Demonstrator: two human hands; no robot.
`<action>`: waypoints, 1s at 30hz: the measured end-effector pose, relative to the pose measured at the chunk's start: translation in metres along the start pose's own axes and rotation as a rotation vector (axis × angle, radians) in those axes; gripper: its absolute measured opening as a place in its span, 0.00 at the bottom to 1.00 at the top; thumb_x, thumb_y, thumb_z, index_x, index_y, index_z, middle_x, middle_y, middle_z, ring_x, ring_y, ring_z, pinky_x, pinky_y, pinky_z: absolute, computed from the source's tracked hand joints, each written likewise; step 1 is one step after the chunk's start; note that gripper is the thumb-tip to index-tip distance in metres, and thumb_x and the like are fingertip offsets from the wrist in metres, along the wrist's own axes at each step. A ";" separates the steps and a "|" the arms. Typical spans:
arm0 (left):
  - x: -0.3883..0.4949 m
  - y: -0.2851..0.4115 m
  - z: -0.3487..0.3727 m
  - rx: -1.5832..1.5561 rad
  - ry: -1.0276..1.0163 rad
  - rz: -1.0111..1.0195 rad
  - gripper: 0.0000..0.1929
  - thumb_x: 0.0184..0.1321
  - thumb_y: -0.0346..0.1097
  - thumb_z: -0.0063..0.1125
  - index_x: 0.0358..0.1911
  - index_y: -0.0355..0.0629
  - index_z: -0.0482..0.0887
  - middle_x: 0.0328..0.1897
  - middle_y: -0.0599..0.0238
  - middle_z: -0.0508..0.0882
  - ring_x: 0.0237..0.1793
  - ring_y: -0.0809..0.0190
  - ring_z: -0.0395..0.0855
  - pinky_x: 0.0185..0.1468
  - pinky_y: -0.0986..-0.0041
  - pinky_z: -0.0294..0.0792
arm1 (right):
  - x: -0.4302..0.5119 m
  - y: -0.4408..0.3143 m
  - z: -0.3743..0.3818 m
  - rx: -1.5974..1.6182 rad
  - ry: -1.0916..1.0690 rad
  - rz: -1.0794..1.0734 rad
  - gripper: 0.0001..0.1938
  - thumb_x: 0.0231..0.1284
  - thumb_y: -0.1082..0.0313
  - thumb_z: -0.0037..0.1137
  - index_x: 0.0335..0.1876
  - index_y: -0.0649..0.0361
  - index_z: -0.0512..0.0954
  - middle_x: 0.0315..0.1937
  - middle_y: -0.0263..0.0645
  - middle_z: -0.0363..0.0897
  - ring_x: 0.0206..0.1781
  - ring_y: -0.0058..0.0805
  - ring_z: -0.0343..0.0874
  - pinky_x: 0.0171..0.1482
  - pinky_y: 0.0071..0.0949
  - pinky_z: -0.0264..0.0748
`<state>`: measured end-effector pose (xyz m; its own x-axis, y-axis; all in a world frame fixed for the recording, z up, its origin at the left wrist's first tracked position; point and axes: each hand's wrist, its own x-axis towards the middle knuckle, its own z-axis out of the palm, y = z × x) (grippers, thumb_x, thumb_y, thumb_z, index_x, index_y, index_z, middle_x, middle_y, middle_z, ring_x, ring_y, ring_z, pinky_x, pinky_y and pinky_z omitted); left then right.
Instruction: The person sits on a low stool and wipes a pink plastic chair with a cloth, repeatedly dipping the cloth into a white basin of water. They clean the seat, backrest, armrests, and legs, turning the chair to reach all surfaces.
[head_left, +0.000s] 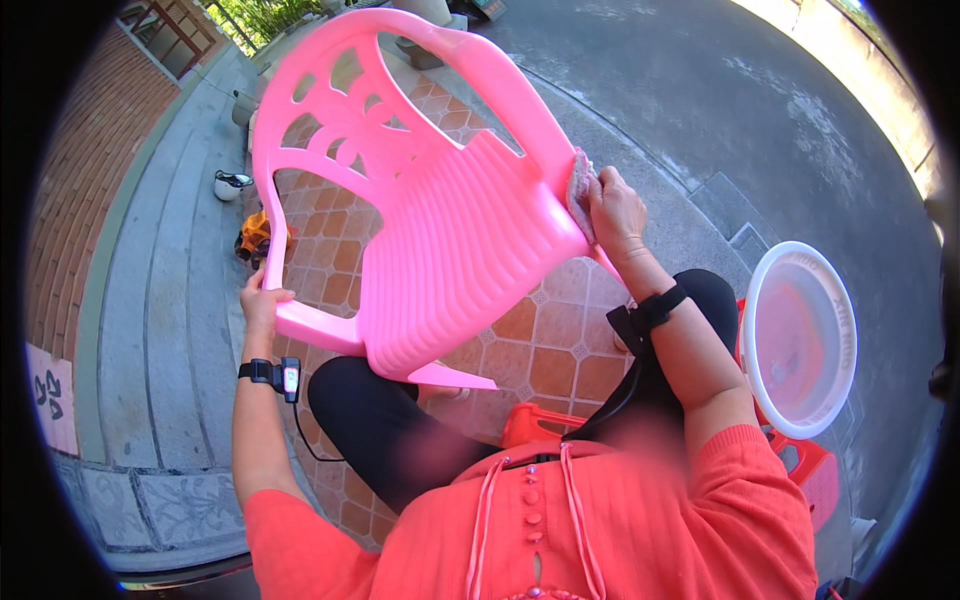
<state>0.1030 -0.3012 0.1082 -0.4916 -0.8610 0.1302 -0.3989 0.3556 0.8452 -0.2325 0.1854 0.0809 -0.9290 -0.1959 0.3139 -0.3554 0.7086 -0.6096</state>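
Note:
In front of me is a pink plastic armchair (457, 247), tilted, with a ribbed seat and a cut-out floral backrest (352, 124). My left hand (262, 304) grips the front of its left armrest, thumb over the top. A folded, pinkish cloth (580, 191) is in my right hand (617, 208), pressed against the outer side of the right armrest support. One front leg (454, 376) of the chair points down between my knees. The chair's rear legs are hidden behind the seat.
A white plastic basin (759, 337) stands at my right on a red plastic stool (806, 457). Stone steps (172, 300) run along the left beside a brick wall (97, 165). A white helmet (229, 186) and an orange machine (255, 232) sit near them. Terracotta tiles (517, 322) cover the floor.

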 end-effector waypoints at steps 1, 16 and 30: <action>0.002 -0.004 -0.001 0.002 -0.002 0.009 0.40 0.40 0.15 0.68 0.65 0.28 0.74 0.42 0.53 0.86 0.35 0.58 0.87 0.41 0.67 0.81 | 0.000 -0.006 0.001 -0.033 0.013 0.018 0.17 0.72 0.48 0.47 0.43 0.54 0.77 0.42 0.50 0.84 0.43 0.54 0.85 0.45 0.51 0.78; 0.015 -0.016 0.019 0.107 0.014 0.053 0.43 0.34 0.22 0.75 0.64 0.36 0.75 0.56 0.51 0.84 0.51 0.51 0.85 0.56 0.64 0.77 | 0.039 -0.068 -0.005 0.571 -0.041 -0.241 0.22 0.64 0.50 0.67 0.50 0.58 0.74 0.37 0.43 0.84 0.43 0.39 0.86 0.46 0.37 0.79; 0.025 -0.027 0.015 0.192 -0.019 0.105 0.43 0.36 0.23 0.74 0.65 0.37 0.75 0.58 0.51 0.83 0.53 0.51 0.84 0.58 0.65 0.78 | 0.054 -0.067 -0.007 0.976 -0.344 -0.374 0.17 0.58 0.66 0.74 0.46 0.65 0.79 0.34 0.28 0.80 0.38 0.14 0.74 0.40 0.24 0.75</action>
<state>0.0900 -0.3265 0.0812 -0.5517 -0.8095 0.2007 -0.4845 0.5070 0.7129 -0.2576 0.1318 0.1436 -0.6713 -0.5720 0.4714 -0.4079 -0.2459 -0.8793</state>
